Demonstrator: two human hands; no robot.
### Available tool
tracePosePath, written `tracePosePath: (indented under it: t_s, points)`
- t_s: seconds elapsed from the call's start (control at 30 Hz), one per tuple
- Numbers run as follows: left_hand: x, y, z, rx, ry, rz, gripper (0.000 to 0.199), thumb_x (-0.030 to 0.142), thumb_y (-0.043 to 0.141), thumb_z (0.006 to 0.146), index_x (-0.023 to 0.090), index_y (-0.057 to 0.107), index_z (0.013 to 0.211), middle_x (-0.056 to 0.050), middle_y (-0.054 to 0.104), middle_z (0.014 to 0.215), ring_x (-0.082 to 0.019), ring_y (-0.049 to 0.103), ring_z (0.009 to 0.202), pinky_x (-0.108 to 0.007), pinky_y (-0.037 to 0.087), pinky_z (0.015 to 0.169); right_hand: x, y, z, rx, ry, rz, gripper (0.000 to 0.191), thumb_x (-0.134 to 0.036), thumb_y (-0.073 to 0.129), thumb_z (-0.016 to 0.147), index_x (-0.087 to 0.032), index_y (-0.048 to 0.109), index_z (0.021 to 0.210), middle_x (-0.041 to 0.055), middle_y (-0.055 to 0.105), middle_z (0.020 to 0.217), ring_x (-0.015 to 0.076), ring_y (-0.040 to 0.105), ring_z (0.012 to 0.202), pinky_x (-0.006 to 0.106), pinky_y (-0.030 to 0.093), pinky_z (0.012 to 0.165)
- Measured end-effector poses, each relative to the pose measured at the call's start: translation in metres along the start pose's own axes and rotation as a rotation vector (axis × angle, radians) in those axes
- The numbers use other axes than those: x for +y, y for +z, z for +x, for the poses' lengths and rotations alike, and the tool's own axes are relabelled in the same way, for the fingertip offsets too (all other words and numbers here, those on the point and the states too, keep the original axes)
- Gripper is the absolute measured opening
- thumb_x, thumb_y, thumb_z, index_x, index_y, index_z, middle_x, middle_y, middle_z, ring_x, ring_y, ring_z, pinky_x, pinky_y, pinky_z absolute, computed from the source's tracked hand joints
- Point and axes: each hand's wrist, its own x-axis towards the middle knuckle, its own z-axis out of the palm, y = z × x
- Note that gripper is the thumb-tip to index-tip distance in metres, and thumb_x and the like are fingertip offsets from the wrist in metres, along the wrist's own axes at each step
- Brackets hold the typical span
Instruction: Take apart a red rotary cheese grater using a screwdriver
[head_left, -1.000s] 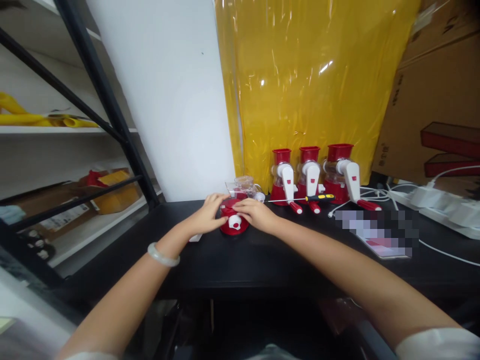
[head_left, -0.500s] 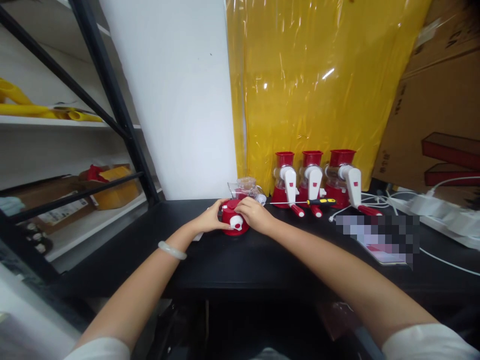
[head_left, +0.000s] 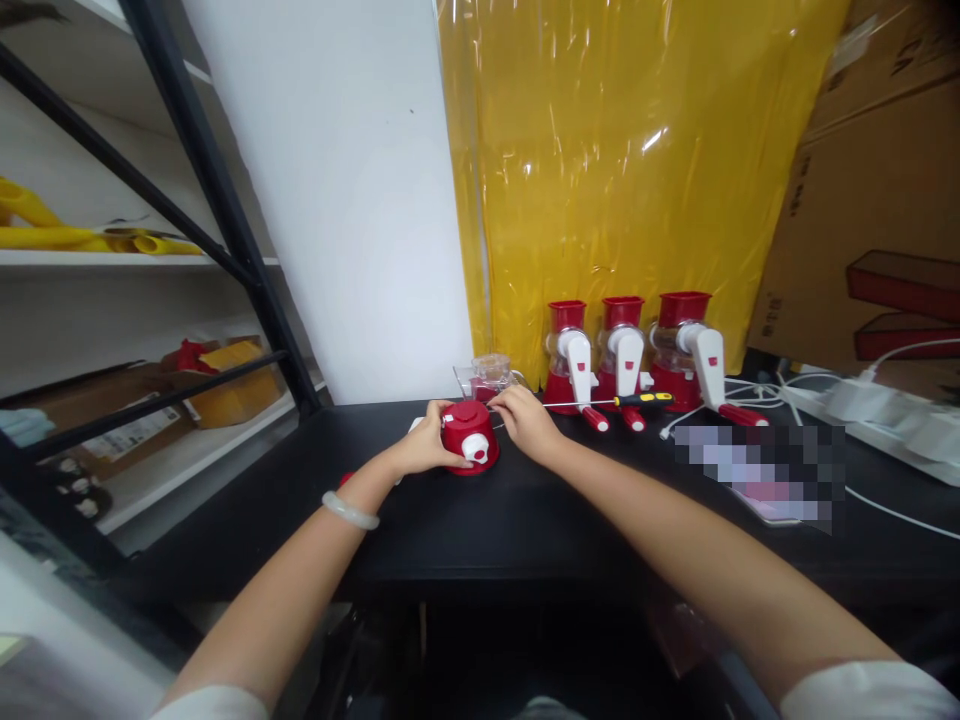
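The red base of a rotary grater [head_left: 463, 420], with a white knob on its front, stands upright on the black table. My left hand [head_left: 426, 443] is wrapped around its left side, thumb low near the knob. Just right of the base, my right hand [head_left: 523, 418] has its fingertips pinched together; what they hold, if anything, I cannot make out. Behind both hands sits a clear plastic grater body [head_left: 491, 370], partly covered by the right hand. A screwdriver [head_left: 643, 400] with a yellow and black handle lies to the right, its shaft pointing toward my right hand.
Three red and white rotary graters [head_left: 625, 350] with crank handles stand at the back right. A phone [head_left: 772, 508], partly blurred out, and a power strip [head_left: 911, 435] with white cables lie farther right. A shelf rack [head_left: 247, 260] rises at the left; a cardboard box [head_left: 862, 200] leans at right.
My right hand has come off the red base and moved a little right, beside it. The left hand still holds the base. A red part now shows beside my left wrist.
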Motion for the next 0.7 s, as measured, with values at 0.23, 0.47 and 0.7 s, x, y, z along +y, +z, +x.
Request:
tracePosePath:
  t_s: [0.23,0.47,0.7]
  points:
    - [0.025,-0.005,-0.010,0.035,-0.014,-0.072,0.106,0.041,0.105,0.050,0.022,0.044,0.134,-0.020,0.060,0.145,-0.040,0.064,0.138,-0.061,0.051,0.119,0.012,-0.007,0.002,0.054,0.178,0.054,0.018,-0.016,0.064,0.100,-0.022,0.078,0.091,0.0088,0.073,0.095,0.0237,0.071,0.095,0.041,0.062,0.092]
    - [0.019,-0.047,0.002,0.284,-0.036,-0.272,0.105,0.028,0.106,0.047,0.024,0.047,0.134,-0.019,0.064,0.140,-0.039,0.067,0.133,-0.063,0.054,0.117,0.018,-0.015,0.010,0.106,0.311,0.098,0.021,-0.012,0.067,0.094,-0.024,0.084,0.092,0.0080,0.077,0.096,0.0238,0.076,0.095,0.041,0.062,0.094]
    - [-0.019,-0.084,0.019,0.723,-0.199,-0.362,0.099,0.028,0.103,0.056,0.023,0.043,0.134,-0.022,0.060,0.146,-0.037,0.063,0.142,-0.056,0.053,0.120,0.043,-0.021,0.057,0.229,0.533,0.084,0.011,-0.015,0.071,0.090,-0.021,0.079,0.092,0.0069,0.083,0.099,0.0232,0.078,0.094,0.041,0.062,0.096]
